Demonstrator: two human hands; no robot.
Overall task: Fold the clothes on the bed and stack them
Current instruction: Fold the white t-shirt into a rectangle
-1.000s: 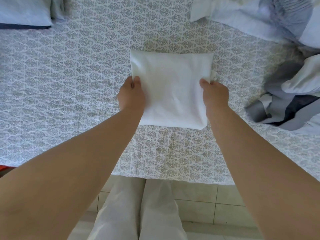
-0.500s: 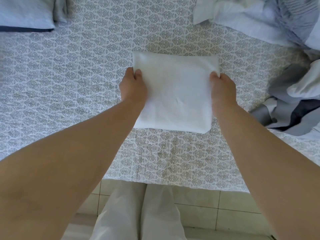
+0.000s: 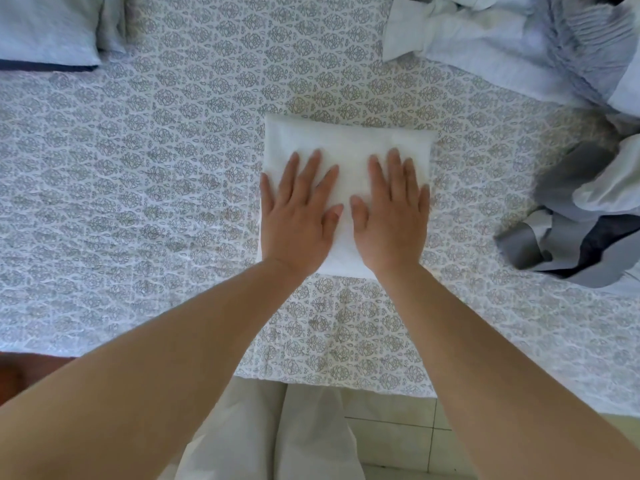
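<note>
A white garment [image 3: 346,140], folded into a neat rectangle, lies flat in the middle of the patterned bed cover [image 3: 173,202]. My left hand [image 3: 298,216] presses down on its left half with straight, spread fingers. My right hand [image 3: 393,216] lies flat on the right half in the same way, thumbs nearly meeting. A loose heap of unfolded pale blue clothes [image 3: 502,39] sits at the back right. Another crumpled grey and dark garment [image 3: 581,237] lies at the right edge.
A folded pale blue stack [image 3: 48,29] rests at the back left corner. The bed's near edge [image 3: 329,382] runs just in front of my legs, with tiled floor [image 3: 391,441] below. A dark red patch [image 3: 20,372] shows at the lower left.
Both hands let go of the white garment's side edges and now lie flat on top of it with fingers spread. The garment sits slightly farther onto the bed.
</note>
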